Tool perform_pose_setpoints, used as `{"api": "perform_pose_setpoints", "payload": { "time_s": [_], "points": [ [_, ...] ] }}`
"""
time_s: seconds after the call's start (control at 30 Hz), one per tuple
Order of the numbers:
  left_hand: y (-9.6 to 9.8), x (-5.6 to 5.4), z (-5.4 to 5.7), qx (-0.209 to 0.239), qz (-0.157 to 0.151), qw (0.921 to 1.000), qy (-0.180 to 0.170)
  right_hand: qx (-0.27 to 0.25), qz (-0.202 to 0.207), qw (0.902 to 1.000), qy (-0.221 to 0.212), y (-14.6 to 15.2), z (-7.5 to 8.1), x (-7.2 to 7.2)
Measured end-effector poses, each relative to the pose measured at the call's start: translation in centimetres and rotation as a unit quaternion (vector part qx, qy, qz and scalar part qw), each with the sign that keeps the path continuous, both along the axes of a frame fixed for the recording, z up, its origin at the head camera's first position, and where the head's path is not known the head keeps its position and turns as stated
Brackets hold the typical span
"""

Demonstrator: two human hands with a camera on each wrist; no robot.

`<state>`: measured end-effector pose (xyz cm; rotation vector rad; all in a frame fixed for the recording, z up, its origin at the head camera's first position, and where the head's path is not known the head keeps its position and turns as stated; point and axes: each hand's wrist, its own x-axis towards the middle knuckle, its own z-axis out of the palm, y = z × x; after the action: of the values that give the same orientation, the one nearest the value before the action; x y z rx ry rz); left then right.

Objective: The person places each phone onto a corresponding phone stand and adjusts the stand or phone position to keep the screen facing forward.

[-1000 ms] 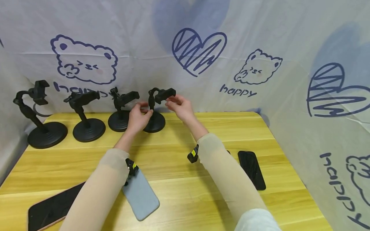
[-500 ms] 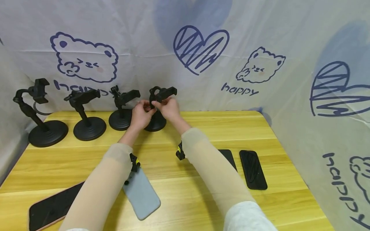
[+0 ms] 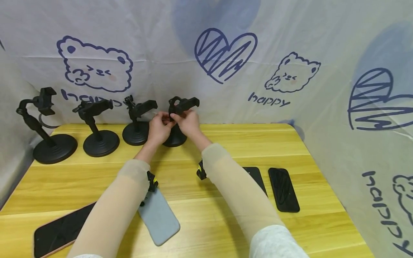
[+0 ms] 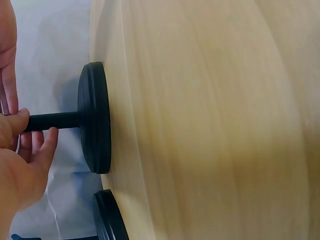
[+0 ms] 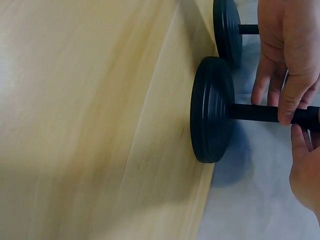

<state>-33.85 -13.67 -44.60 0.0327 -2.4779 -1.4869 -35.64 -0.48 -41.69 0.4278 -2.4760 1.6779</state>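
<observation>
A black phone stand (image 3: 176, 139), rightmost in a row along the back of the table, stands upright on its round base. My left hand (image 3: 159, 129) pinches its pole (image 4: 56, 120) between thumb and fingers. Just higher on the same pole, my right hand (image 3: 189, 124) grips with thumb and fingers, as the right wrist view also shows. Both hands nearly meet there and hide the upper pole in the head view. Above them the stand's clamp (image 3: 188, 104) tilts toward the right.
Left of my hands stand a near stand (image 3: 135, 134) and two more, a middle stand (image 3: 101, 144) and a far-left stand (image 3: 55, 149). Phones lie in front: a grey-blue one (image 3: 160, 218), a pink-edged one (image 3: 58, 229), and black ones (image 3: 284, 190) at right. A printed cloth (image 3: 226, 14) hangs behind.
My right hand has come in from beside the clamp to the pole, next to my left hand. Over the last half second both hands have stayed nearly in place.
</observation>
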Motion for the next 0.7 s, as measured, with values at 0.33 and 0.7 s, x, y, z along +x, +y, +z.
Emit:
{"api": "perform_pose_setpoints", "payload": {
  "time_s": [0.33, 0.7],
  "points": [
    [1.2, 0.3, 0.2, -0.045, -0.048, 0.9978, -0.006, 0.017, -0.048, 0.9984, 0.025, 2.2, -0.3, 0.1],
    [3.7, 1.4, -0.1, -0.212, -0.144, 0.9662, -0.03, 0.011, -0.068, 0.997, 0.036, 6.1, -0.5, 0.7]
  ]
}}
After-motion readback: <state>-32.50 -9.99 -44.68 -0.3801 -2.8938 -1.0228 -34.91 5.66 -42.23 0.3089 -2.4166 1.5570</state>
